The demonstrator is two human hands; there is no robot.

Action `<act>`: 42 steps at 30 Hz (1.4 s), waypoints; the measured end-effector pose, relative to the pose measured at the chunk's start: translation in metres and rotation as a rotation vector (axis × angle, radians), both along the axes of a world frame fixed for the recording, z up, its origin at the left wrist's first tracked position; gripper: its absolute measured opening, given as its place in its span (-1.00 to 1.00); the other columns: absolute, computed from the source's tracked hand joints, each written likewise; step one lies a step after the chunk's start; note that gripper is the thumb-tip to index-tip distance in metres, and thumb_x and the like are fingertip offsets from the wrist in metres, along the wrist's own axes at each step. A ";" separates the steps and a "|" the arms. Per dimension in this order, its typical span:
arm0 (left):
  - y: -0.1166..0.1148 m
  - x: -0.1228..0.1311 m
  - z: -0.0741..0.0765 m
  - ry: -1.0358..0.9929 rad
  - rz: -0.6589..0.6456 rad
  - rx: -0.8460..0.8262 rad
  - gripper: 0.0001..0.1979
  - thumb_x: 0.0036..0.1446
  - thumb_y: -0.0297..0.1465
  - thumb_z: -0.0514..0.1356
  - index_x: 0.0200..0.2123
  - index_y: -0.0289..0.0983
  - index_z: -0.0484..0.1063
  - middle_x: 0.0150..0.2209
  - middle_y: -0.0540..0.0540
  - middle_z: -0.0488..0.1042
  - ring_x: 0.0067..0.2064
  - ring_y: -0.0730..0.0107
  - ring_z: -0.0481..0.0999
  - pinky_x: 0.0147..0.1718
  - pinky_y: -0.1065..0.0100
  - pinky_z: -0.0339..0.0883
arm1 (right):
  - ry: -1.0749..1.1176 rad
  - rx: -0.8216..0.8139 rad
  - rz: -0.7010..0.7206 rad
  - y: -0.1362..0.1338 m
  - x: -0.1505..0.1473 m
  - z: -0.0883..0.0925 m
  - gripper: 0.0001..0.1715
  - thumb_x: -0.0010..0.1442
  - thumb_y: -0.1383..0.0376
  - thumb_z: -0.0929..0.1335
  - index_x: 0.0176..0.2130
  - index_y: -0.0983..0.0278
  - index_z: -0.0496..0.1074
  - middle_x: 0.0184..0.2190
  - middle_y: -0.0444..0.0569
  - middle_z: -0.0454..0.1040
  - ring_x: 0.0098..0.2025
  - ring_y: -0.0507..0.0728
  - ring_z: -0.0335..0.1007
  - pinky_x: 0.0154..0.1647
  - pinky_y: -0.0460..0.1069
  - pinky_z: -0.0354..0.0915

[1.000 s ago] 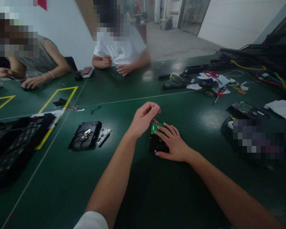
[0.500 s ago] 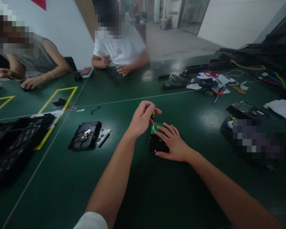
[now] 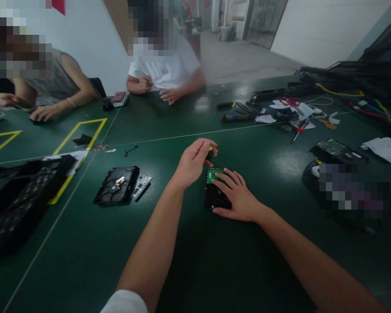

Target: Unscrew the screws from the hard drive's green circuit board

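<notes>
A hard drive (image 3: 213, 195), black with a green circuit board (image 3: 211, 174) at its far end, lies on the green table. Spread fingers of my right hand (image 3: 239, 198) rest flat over its right side and hide part of it. Above the drive's far edge, my left hand (image 3: 194, 161) is closed around the black and yellow handle of a screwdriver (image 3: 210, 153). The handle stands roughly upright; its tip is hidden behind the fingers.
To the left lie an opened black drive casing (image 3: 115, 187), a loose metal plate (image 3: 140, 187) and a large black frame (image 3: 29, 191). Cables and tools, including a red screwdriver (image 3: 299, 130), clutter the right. Two people (image 3: 164, 65) sit across the table.
The fingers of my left hand have curled and turned around the screwdriver handle, so more of its yellow end shows. My right hand and the hard drive stay in place.
</notes>
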State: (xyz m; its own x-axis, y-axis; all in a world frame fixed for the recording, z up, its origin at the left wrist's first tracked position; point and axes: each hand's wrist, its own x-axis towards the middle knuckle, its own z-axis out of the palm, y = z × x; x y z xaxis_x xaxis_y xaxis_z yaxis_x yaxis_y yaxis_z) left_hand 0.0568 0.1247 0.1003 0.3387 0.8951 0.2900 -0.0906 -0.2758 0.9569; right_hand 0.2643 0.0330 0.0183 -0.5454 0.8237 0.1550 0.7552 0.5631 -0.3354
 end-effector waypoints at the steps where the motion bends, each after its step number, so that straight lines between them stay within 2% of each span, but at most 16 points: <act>1: 0.000 0.001 0.000 0.002 -0.010 -0.003 -0.66 0.47 -0.09 0.12 -0.08 -0.20 0.55 -0.19 -0.13 0.56 -0.15 0.31 0.56 -0.37 0.41 0.53 | 0.002 0.001 -0.001 0.000 0.000 0.000 0.07 0.24 -0.34 0.34 0.47 0.15 0.20 0.52 0.12 0.11 0.59 0.54 -0.28 0.53 0.51 -0.24; 4: 0.000 0.002 -0.002 0.041 -0.006 0.023 -0.72 0.40 -0.13 0.24 -0.11 -0.21 0.57 -0.20 -0.11 0.56 -0.20 0.35 0.54 -0.36 0.42 0.49 | 0.003 0.001 -0.005 0.000 -0.001 -0.001 0.07 0.24 -0.34 0.34 0.48 0.14 0.20 0.52 0.11 0.10 0.59 0.53 -0.29 0.53 0.51 -0.24; 6: 0.001 0.001 -0.003 0.106 0.044 0.085 -0.77 0.32 -0.18 0.33 -0.13 -0.21 0.59 -0.18 -0.10 0.56 -0.23 0.38 0.51 -0.37 0.43 0.46 | 0.001 -0.002 -0.003 0.000 0.000 -0.001 0.08 0.24 -0.34 0.35 0.48 0.15 0.19 0.53 0.11 0.09 0.59 0.53 -0.29 0.53 0.51 -0.24; 10: 0.002 -0.004 -0.005 0.193 0.140 0.162 -0.79 0.33 -0.20 0.31 -0.14 -0.19 0.65 -0.10 -0.14 0.56 -0.19 0.35 0.52 -0.37 0.44 0.43 | -0.002 0.003 0.006 0.000 0.001 -0.002 0.09 0.24 -0.34 0.34 0.48 0.17 0.18 0.53 0.14 0.09 0.59 0.54 -0.28 0.53 0.51 -0.24; 16: -0.001 -0.003 -0.003 0.077 -0.016 0.021 -0.72 0.33 -0.20 0.30 0.00 -0.21 0.61 -0.12 -0.14 0.57 -0.21 0.35 0.54 -0.46 0.46 0.43 | 0.011 0.015 0.010 0.000 0.001 -0.003 0.07 0.24 -0.32 0.36 0.49 0.14 0.18 0.52 0.12 0.11 0.58 0.56 -0.28 0.52 0.52 -0.25; 20: -0.002 0.001 -0.002 -0.012 -0.074 -0.055 -0.75 0.37 -0.22 0.24 -0.03 -0.22 0.58 -0.12 -0.16 0.59 -0.09 0.26 0.58 -0.42 0.45 0.48 | 0.011 0.012 0.008 0.000 0.000 -0.002 0.07 0.25 -0.33 0.34 0.49 0.14 0.18 0.51 0.12 0.12 0.58 0.55 -0.28 0.52 0.52 -0.24; 28: 0.002 -0.004 -0.005 -0.100 -0.031 -0.116 -0.81 0.40 -0.27 0.17 -0.03 -0.21 0.47 -0.05 -0.18 0.60 0.05 0.15 0.59 -0.39 0.39 0.56 | 0.001 -0.003 0.006 0.001 0.001 -0.001 0.08 0.24 -0.33 0.36 0.48 0.16 0.19 0.53 0.12 0.08 0.59 0.55 -0.29 0.53 0.51 -0.27; 33: -0.001 -0.005 0.001 -0.061 -0.062 -0.115 -0.77 0.43 -0.26 0.13 -0.02 -0.24 0.50 0.10 -0.24 0.57 0.12 0.12 0.57 -0.34 0.38 0.57 | -0.003 -0.014 0.007 0.000 0.000 0.000 0.10 0.24 -0.34 0.36 0.48 0.17 0.19 0.53 0.14 0.08 0.58 0.56 -0.30 0.53 0.52 -0.27; 37: -0.003 -0.003 0.003 -0.051 -0.086 -0.104 -0.73 0.44 -0.27 0.12 0.02 -0.25 0.53 0.04 -0.22 0.60 0.09 0.17 0.58 -0.30 0.37 0.57 | 0.000 -0.009 0.005 -0.001 -0.001 0.001 0.08 0.24 -0.32 0.37 0.49 0.15 0.18 0.53 0.12 0.10 0.58 0.56 -0.30 0.52 0.52 -0.26; 42: -0.002 -0.001 0.001 0.046 -0.031 -0.033 -0.71 0.39 -0.21 0.22 0.02 -0.26 0.56 -0.05 -0.20 0.63 -0.02 0.22 0.61 -0.38 0.43 0.50 | 0.009 0.007 0.004 -0.001 0.000 -0.002 0.08 0.25 -0.32 0.36 0.50 0.13 0.17 0.52 0.11 0.11 0.58 0.55 -0.28 0.52 0.52 -0.25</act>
State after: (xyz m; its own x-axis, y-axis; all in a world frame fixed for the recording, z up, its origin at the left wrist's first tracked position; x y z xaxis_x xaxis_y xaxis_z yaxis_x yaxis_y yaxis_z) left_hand 0.0561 0.1228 0.1010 0.3788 0.8927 0.2440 -0.0544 -0.2417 0.9688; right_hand 0.2646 0.0323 0.0162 -0.5470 0.8206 0.1654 0.7501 0.5682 -0.3385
